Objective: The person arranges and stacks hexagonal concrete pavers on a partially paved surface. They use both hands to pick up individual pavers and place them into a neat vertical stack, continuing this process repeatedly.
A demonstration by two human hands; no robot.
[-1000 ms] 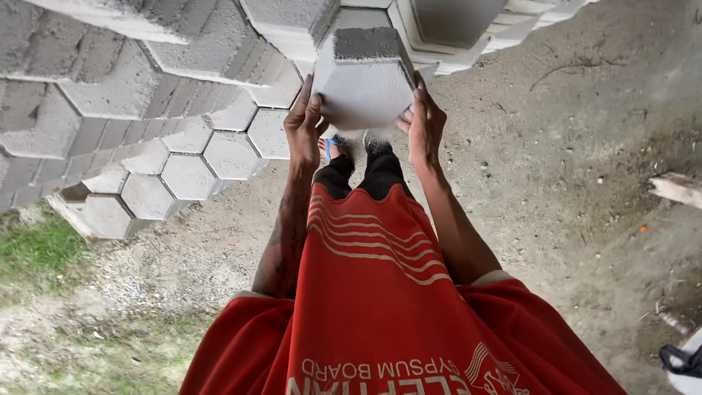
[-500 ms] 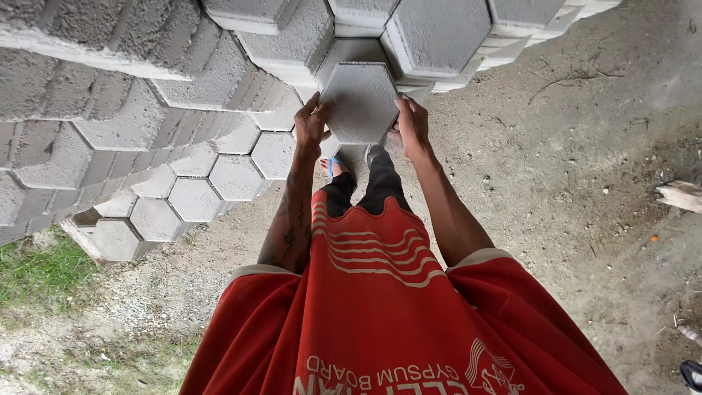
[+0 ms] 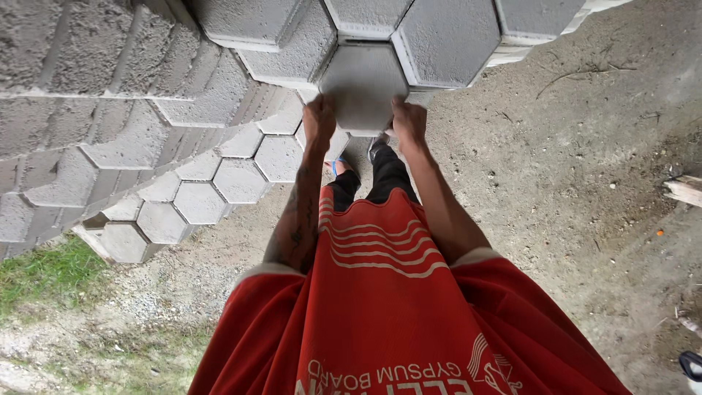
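1. We grip a grey hexagonal concrete block [image 3: 363,88] at the upper centre of the frame, 1 hand on each lower side of it.
2. Our left hand [image 3: 319,121] is clamped on the block's lower left edge, fingers wrapped up against its side.
3. Our right hand [image 3: 409,123] is clamped on the lower right edge in the same way.
4. The block sits among other hexagonal blocks of the stack [image 3: 292,44], touching the neighbours above it and on both sides across the top of the frame.
5. More of the same blocks run down the left of the frame in stepped rows [image 3: 219,179], ending near a patch of grass [image 3: 44,271] at the lower left.
6. Below the hands we see our red shirt [image 3: 380,307] and dark trousers [image 3: 387,175].
7. Bare dirt ground [image 3: 570,168] fills the right of the frame, with a piece of wood [image 3: 684,190] at the right edge.
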